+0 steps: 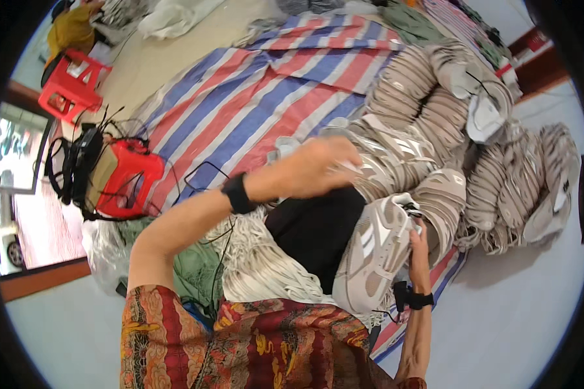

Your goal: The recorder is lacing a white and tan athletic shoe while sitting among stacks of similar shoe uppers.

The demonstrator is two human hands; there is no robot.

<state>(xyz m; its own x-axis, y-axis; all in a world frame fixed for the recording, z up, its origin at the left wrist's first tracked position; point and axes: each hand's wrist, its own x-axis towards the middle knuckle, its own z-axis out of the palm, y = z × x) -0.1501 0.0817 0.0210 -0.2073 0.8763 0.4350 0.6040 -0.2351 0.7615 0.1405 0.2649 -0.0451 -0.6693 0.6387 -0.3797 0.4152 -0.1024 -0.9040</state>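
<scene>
A beige and white sneaker upper (374,249) rests over my lap, toe toward me. My right hand (419,241) grips it at the collar, fingers partly hidden behind its edge. Raised over my lap, my left hand (321,163) is smeared by motion; whether it holds anything does not show. Beneath that forearm, a thick bundle of off-white shoelaces (266,262) lies across my leg, beside black cloth (318,227). Just beyond my hands are stacked beige uppers (392,155), and more uppers (444,198) sit close by my right hand.
Farther rows of nested uppers (402,87) and a tied pile (516,188) stand to the right. A striped red, white and blue sheet (240,110) covers the floor. At left are red stools (133,185), a cabled black device (78,165) and a seated person (71,29).
</scene>
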